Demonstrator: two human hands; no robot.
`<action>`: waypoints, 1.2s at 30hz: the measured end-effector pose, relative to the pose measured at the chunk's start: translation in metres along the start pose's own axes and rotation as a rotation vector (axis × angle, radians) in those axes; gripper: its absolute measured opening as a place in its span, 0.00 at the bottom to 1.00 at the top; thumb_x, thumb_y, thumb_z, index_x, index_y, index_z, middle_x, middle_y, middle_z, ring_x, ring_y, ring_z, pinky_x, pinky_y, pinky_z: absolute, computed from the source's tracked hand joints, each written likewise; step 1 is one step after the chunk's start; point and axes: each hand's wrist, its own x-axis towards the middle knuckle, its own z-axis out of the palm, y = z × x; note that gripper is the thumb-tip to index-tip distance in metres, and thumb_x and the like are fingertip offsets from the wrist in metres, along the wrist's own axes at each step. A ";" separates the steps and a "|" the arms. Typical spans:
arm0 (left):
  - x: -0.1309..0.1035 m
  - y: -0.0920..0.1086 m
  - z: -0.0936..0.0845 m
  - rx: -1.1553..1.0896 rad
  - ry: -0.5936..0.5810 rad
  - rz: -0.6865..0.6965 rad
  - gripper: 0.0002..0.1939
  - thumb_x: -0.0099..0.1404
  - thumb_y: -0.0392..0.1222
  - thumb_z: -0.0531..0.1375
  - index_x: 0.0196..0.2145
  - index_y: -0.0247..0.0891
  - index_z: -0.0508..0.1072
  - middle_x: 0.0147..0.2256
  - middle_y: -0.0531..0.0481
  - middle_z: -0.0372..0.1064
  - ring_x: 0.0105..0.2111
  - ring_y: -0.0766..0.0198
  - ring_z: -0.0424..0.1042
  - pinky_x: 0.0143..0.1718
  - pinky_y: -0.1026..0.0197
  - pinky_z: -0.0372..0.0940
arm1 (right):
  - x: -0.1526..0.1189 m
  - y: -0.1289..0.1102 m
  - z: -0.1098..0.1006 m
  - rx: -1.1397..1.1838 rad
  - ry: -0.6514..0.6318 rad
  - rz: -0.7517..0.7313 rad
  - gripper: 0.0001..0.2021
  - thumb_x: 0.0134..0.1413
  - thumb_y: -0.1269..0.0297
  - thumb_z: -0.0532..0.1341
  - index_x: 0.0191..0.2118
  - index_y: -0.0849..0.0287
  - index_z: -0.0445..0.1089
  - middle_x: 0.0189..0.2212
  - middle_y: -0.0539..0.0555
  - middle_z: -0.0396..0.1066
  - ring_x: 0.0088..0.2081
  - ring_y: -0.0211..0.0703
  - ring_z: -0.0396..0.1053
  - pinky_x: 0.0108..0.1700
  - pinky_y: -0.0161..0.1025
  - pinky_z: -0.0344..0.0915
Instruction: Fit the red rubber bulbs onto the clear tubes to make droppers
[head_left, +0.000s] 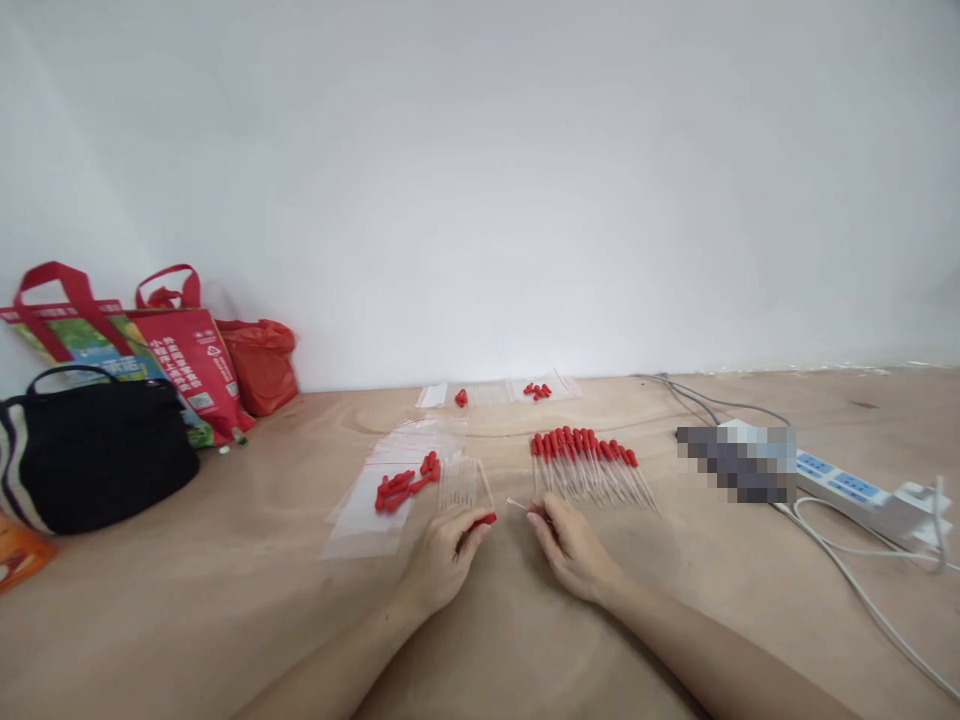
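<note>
Between the fingertips of my left hand (pixel 450 555) is a red rubber bulb (pixel 487 519). My right hand (pixel 568 545) pinches a thin clear glass tube (pixel 516 503), its end pointing left toward the bulb, with a gap between them. Just beyond my left hand lie several bare glass tubes (pixel 459 482) side by side. To their left, loose red bulbs (pixel 397 490) rest on clear plastic bags (pixel 364 520). Past my right hand, several droppers (pixel 589 462) with red bulbs fitted on glass tubes lie fanned in a row.
More bagged bulbs (pixel 537 391) and tubes lie by the wall. At left stand a black bag (pixel 97 450), a red shopping bag (pixel 187 365) and an orange-red bag (pixel 259 365). On the right are a power strip (pixel 847 485), cables and a blurred-out dark object (pixel 731 465).
</note>
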 end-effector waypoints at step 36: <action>-0.004 0.001 0.002 0.156 -0.065 0.249 0.07 0.61 0.36 0.50 0.29 0.36 0.67 0.26 0.51 0.68 0.29 0.65 0.64 0.40 0.57 0.54 | 0.002 -0.001 0.005 -0.233 -0.160 -0.235 0.12 0.55 0.69 0.46 0.29 0.59 0.65 0.24 0.49 0.68 0.24 0.34 0.59 0.34 0.37 0.42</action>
